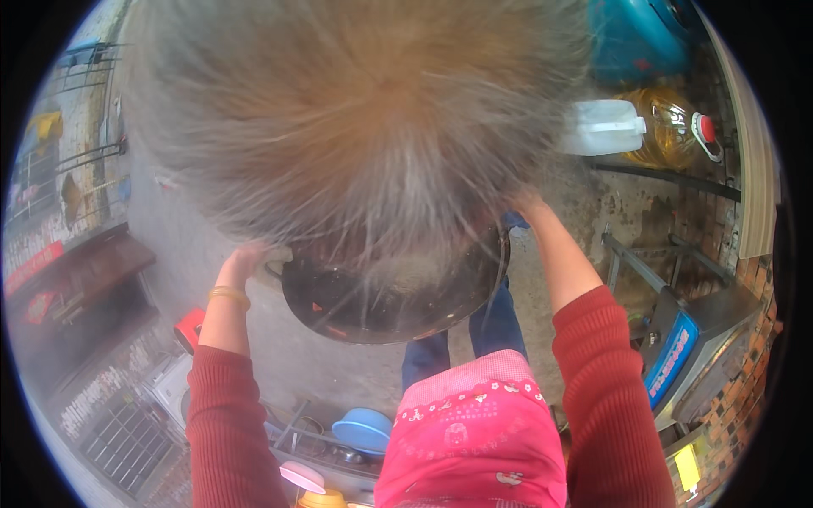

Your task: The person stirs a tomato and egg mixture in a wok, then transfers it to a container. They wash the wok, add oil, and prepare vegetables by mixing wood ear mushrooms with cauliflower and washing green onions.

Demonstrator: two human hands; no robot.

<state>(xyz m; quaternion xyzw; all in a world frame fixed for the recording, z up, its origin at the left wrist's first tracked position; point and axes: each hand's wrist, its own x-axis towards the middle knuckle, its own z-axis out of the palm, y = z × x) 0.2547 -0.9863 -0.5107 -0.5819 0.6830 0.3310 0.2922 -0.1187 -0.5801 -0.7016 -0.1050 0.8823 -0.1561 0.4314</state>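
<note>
A dark metal wok (381, 305), with water or broth and small food scraps inside, lies tilted above the person's jeans (498, 324). At its left loop handle, my left hand (249, 255) is closed over a pale cloth (274, 267); a yellowish bangle (230, 293) circles that wrist. My right hand (526, 202) reaches the wok's right side beside a blue cloth (516, 220), its fingers mostly hidden by hair. Greyish hair (387, 114) fills the upper middle and covers the wok's far part. A pink apron (470, 438) shows below.
An oil bottle (664, 127), a white plastic jug (606, 127) and a teal container (641, 44) stand at upper right. A metal frame (641, 263) and a steel appliance (705, 336) are at right. Blue (362, 430) and pink basins (303, 476) lie at the bottom.
</note>
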